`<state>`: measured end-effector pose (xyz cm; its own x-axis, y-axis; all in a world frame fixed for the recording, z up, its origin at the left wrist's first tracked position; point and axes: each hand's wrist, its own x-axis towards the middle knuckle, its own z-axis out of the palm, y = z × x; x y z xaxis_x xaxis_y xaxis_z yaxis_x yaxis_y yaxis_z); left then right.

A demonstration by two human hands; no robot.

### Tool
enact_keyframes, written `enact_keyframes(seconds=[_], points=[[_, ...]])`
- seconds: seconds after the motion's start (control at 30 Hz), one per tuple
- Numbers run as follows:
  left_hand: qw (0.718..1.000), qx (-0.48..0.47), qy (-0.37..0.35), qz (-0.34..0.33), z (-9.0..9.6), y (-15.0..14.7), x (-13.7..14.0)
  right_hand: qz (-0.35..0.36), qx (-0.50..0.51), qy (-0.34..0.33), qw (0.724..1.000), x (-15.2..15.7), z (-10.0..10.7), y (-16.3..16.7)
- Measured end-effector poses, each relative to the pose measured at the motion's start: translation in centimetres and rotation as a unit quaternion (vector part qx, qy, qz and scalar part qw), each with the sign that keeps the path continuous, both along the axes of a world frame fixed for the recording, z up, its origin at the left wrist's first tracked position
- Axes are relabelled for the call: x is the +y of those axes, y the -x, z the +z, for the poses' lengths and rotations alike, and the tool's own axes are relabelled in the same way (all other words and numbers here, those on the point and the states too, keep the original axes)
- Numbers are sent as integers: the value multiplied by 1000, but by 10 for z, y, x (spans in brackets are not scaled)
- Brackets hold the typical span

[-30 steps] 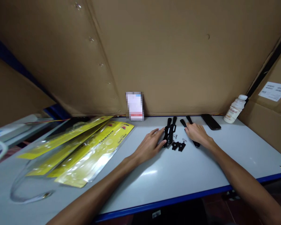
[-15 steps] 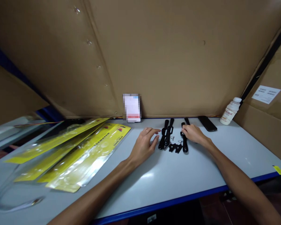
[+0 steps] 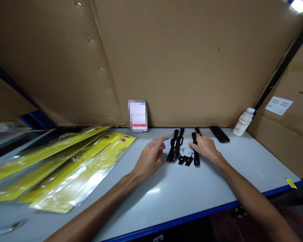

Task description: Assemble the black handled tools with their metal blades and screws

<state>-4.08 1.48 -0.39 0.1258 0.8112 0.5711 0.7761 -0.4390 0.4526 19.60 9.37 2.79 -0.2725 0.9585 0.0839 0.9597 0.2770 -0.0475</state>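
Pale tabletop (image 3: 181, 191) is keeping everything within my easy reach.
I'm seeing black plates (image 3: 188, 162) lying nearest, seemingly grouped by kind; my left hand (image 3: 149, 155) is pointing, empty, farther from the left handles (image 3: 177, 148) than a second ago; my right hand (image 3: 205, 147) is covering the right handles (image 3: 196, 158), whether gripping I cannot tell.

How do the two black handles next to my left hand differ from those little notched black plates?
The handles are long and slender; the plates are much shorter and stubbier. The handles look rounded and glossy, while the plates look flat, with notched edges. Both are black and lie on the table.
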Motion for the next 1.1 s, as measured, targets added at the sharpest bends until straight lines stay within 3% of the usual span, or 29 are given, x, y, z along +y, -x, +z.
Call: enact_keyframes(seconds=[0.63,0.77,0.87,0.97,1.1], points=[[1000,20,-1,-5,4,-5,-2,17,0,15,1000,-8,4,4],[1000,21,3,-9,6,-7,-5,12,37,16,999,0,1,1],[998,19,52,-7,11,-10,-8,6,113,34,993,9,0,-5],[993,-22,114,-33,18,-15,-14,10,272,53,961,14,5,-7],[977,-139,137,-90,24,-31,-24,30,526,157,836,1,11,6]])
